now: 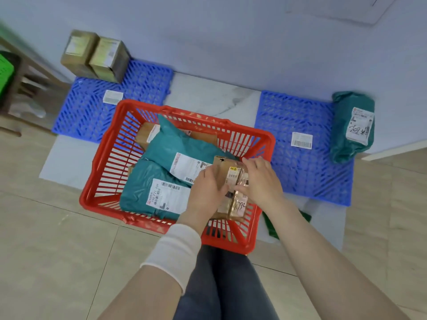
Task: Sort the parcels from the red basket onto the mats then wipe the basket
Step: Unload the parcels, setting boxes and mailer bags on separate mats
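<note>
From the head camera we see the left hand (pixel 205 190) and the right hand (pixel 261 181) both curled round a taped cardboard box (pixel 232 168) at the red basket's (pixel 104 158) near right corner. Teal bags (pixel 171 144) lie inside it.

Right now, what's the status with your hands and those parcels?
Left hand and right hand gripping taped cardboard box in red basket. Two teal mailer bags inside. Left mat holds two boxes; right mat one teal bag. Nothing blocking.

Left hand (pixel 205 190) gripping box (pixel 225 165), right hand (pixel 261 181) seemingly pinching it (forearms extended)
</note>
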`<action>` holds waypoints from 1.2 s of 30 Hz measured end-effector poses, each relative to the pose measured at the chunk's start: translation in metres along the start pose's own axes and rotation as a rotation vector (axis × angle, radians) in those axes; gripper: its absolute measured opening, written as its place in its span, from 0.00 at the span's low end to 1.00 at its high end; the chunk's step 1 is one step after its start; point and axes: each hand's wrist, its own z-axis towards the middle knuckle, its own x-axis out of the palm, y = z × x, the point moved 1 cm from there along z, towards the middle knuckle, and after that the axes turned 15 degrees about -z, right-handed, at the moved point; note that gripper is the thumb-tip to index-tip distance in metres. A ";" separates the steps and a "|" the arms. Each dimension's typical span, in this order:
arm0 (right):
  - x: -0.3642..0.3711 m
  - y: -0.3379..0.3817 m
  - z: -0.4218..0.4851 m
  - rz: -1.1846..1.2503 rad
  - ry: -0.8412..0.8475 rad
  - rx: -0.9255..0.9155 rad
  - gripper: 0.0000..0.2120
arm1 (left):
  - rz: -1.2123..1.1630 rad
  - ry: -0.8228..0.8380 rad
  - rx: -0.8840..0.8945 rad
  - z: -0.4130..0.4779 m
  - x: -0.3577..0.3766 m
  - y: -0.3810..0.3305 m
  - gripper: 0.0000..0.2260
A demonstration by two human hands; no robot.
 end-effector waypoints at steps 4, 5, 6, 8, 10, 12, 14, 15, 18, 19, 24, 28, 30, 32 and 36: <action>0.012 -0.004 0.024 -0.048 0.122 -0.069 0.46 | -0.109 0.034 -0.111 0.008 0.018 0.020 0.32; 0.015 -0.005 0.028 -0.042 0.151 -0.080 0.46 | -0.139 0.033 -0.127 0.012 0.021 0.024 0.33; 0.018 -0.006 0.031 -0.029 0.167 -0.088 0.45 | -0.174 0.032 -0.141 0.016 0.024 0.026 0.34; 0.022 -0.006 0.031 0.002 0.151 -0.100 0.43 | -0.248 0.031 -0.160 0.022 0.026 0.029 0.36; 0.024 -0.008 0.026 0.035 0.100 -0.113 0.40 | -0.313 0.019 -0.164 0.023 0.026 0.030 0.36; 0.024 -0.010 0.018 0.067 0.048 -0.123 0.38 | -0.367 0.011 -0.155 0.022 0.025 0.032 0.37; 0.023 -0.011 0.010 0.108 -0.004 -0.130 0.35 | -0.390 -0.001 -0.133 0.021 0.022 0.032 0.36; 0.022 -0.012 0.007 0.130 -0.025 -0.133 0.34 | -0.390 -0.010 -0.120 0.020 0.019 0.032 0.36; 0.016 -0.016 0.000 0.248 -0.056 -0.108 0.33 | -0.400 -0.012 -0.056 0.017 0.007 0.030 0.34; 0.013 -0.017 -0.003 0.324 -0.081 -0.062 0.35 | -0.431 -0.010 -0.039 0.014 0.000 0.028 0.33; -0.008 0.005 -0.010 0.689 -0.243 0.204 0.32 | -0.760 -0.062 -0.118 0.013 -0.061 0.014 0.22; -0.028 0.062 0.003 1.061 -0.086 0.122 0.16 | -0.883 -0.062 -0.141 0.026 -0.121 0.011 0.18; -0.038 0.095 0.015 1.140 -0.080 0.116 0.16 | -0.927 -0.067 -0.129 0.035 -0.153 0.016 0.17; -0.047 0.131 0.031 1.219 -0.089 0.168 0.22 | -0.976 -0.069 -0.092 0.047 -0.186 0.025 0.16; -0.052 0.202 0.074 1.400 -0.138 0.355 0.22 | -0.972 -0.048 -0.038 0.069 -0.249 0.057 0.24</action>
